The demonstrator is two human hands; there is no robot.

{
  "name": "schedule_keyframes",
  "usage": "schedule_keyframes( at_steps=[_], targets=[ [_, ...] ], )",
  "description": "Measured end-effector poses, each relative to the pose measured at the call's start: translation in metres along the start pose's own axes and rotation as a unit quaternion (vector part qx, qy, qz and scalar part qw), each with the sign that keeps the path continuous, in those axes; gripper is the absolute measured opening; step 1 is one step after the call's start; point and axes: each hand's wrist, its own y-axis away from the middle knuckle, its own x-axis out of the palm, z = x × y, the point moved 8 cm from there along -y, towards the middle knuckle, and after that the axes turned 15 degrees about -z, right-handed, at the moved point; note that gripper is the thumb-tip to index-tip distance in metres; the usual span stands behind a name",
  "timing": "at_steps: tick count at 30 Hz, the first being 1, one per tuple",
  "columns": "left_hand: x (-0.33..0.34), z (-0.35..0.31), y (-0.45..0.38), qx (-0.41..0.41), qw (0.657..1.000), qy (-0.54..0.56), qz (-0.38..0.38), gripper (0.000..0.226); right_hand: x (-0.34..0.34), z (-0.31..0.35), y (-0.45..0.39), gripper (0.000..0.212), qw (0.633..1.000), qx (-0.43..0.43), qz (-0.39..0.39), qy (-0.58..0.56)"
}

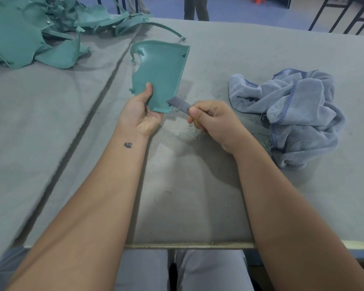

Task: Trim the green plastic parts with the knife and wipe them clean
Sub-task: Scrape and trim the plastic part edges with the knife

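Observation:
My left hand point(142, 114) grips the near end of a flat green plastic part point(160, 70), thumb on top, and holds it above the grey felt table point(51, 122). My right hand point(212, 120) grips a knife point(179, 105) whose grey blade rests against the part's lower right edge. Fine green shavings point(189, 133) lie on the felt under and around my right hand.
A crumpled grey-blue cloth point(294, 110) lies to the right of my hands. A heap of green plastic parts point(36, 32) fills the far left corner. A thin curved green strip point(164, 28) lies beyond the held part. A dark seam point(88, 120) runs diagonally across the felt.

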Motion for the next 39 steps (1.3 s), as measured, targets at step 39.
schedule_keyframes(
  at_steps=[39],
  targets=[
    [-0.007,0.004,0.000,0.066,0.974,-0.216,-0.006,0.015,-0.015,-0.009,-0.009,0.018,0.984,0.056,-0.034,-0.163]
  ],
)
